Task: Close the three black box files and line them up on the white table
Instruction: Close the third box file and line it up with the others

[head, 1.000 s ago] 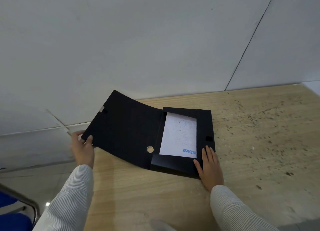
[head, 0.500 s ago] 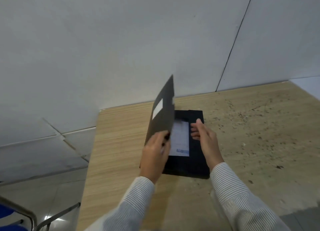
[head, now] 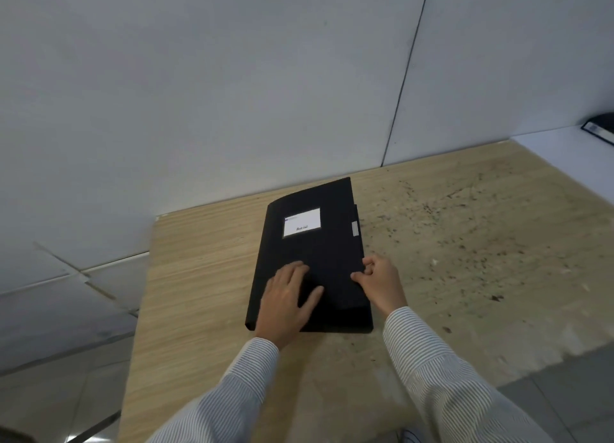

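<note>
A black box file [head: 327, 250] lies flat on a wooden table [head: 448, 260], its lid down over the box. A white label sits on the lid near its far end and a grey tab sticks out at the right edge. My left hand [head: 289, 301] presses flat on the lid near its front, fingers spread. My right hand [head: 380, 280] touches the file's right edge with curled fingers; the thumb rests on the lid. A second black file [head: 601, 131] shows partly at the far right on a white table [head: 564, 150].
A plain white wall stands right behind the wooden table. The wooden top carries dark specks on its right half. Its left edge drops to a tiled floor. A metal chair leg shows at the bottom left.
The lid, held upright half a second ago, has swung down onto the box and covers the paper. My left hand went from gripping the lid to lying flat on it.
</note>
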